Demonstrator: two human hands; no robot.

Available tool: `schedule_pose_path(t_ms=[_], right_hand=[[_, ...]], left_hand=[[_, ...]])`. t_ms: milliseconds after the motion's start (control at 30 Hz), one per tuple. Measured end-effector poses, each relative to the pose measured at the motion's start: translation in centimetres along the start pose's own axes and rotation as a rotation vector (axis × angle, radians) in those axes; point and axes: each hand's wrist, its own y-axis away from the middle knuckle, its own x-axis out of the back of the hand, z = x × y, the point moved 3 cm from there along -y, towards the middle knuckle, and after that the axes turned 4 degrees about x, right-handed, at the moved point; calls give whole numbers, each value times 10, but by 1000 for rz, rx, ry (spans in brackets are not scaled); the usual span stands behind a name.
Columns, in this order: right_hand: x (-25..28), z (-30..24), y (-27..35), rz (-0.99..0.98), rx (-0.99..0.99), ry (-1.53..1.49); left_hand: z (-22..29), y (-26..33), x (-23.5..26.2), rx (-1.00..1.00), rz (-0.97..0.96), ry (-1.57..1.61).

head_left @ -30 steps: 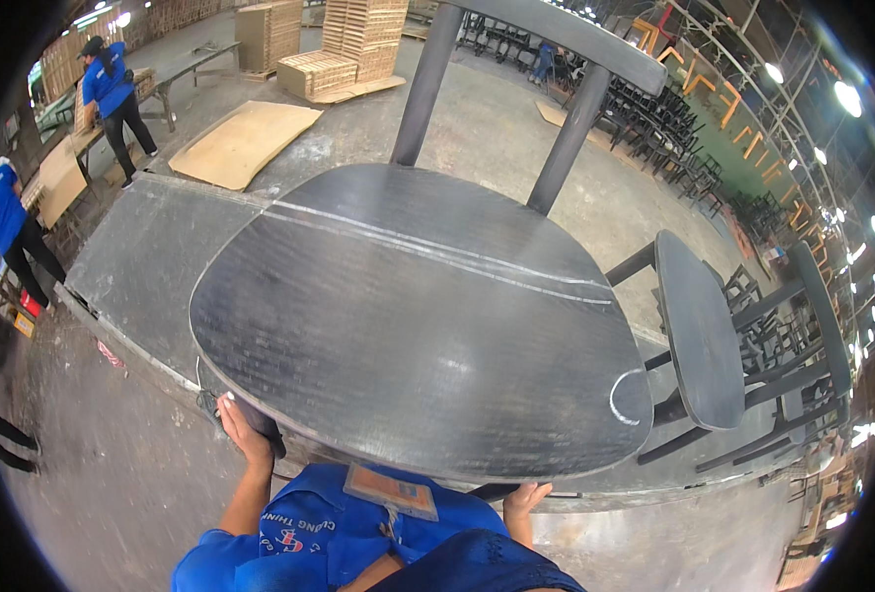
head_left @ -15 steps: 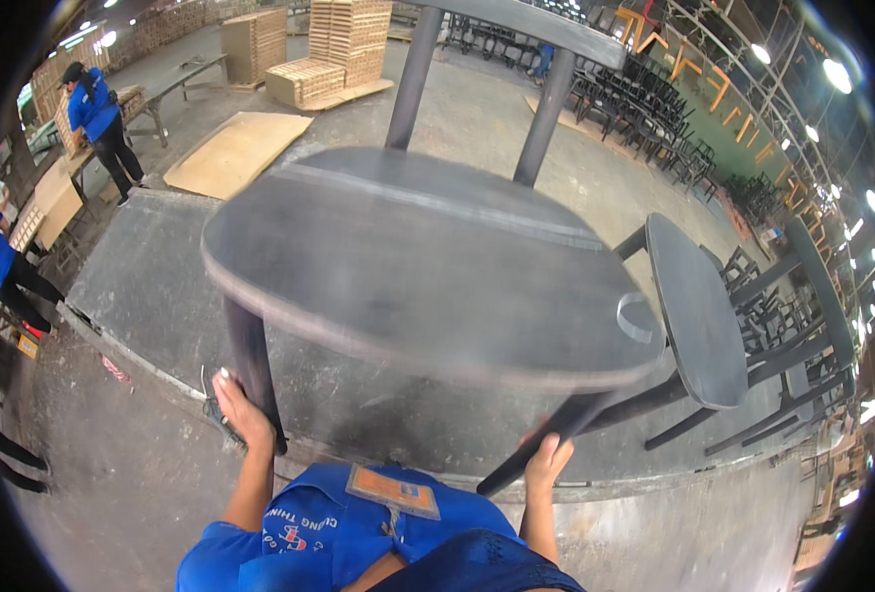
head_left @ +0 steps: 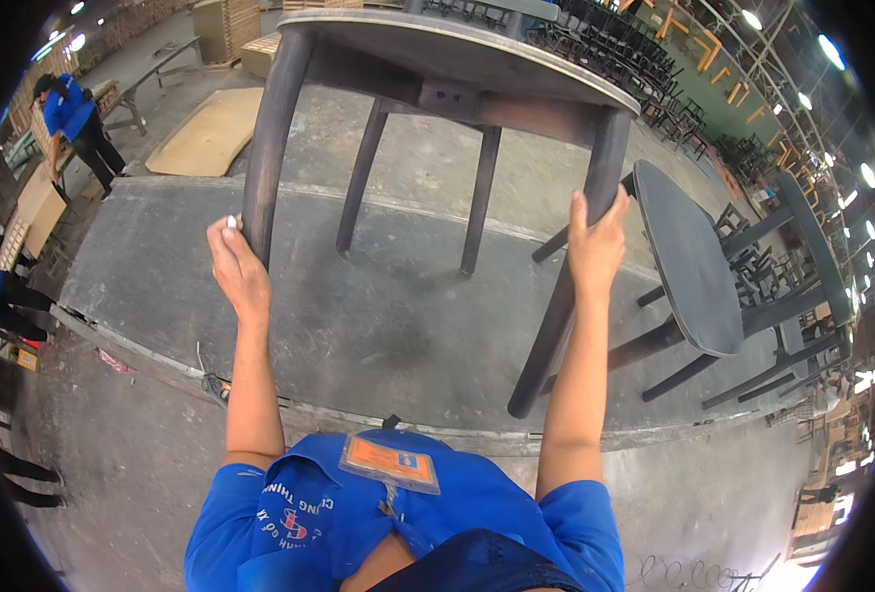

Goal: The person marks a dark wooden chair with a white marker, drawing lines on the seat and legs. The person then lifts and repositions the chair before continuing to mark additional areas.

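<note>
An orange rectangular badge [head_left: 390, 464] with a small blue patch at one corner lies on the chest of the blue work shirt [head_left: 299, 518], which also carries red and white lettering near its left side. A flat pale rectangular board [head_left: 205, 130] lies on the floor at upper left; stacked pale wooden boxes [head_left: 228, 25] stand beyond it near the top edge. Another person in a blue top [head_left: 74, 116] stands far left beside pale cartons [head_left: 35, 209]. The dark stained wooden chair [head_left: 447, 69] is raised clear above the grey platform [head_left: 378, 316], seat underside toward the camera, four legs pointing down, none touching the surface. The left hand [head_left: 238, 268] is wrapped round the near left leg [head_left: 265, 158] at its lower part, fingers closed behind it, thumb on the near side, arm stretched upward from the shoulder. The right hand [head_left: 595, 242] clasps the near right leg [head_left: 570, 266] about midway, fingers curled round the far side, thumb up along the wood, forearm extended nearly straight. A second dark wooden chair [head_left: 699, 266] lies tipped on its side on the platform just right of the held leg, apart from it. Rows of dark chairs [head_left: 635, 59] fill the far upper right
</note>
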Motion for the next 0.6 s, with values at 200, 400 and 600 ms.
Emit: schedule_pose_path(t_ms=[200, 400, 600], right_hand=[[-4, 36, 69, -119, -63, -168], [-7, 63, 116, -327, -343, -607], [-10, 65, 117, -319, -307, -606]], left_hand=[[14, -19, -20, 3, 8, -93], [18, -20, -33, 17, -70, -248], [38, 30, -26, -517, 109, -492]])
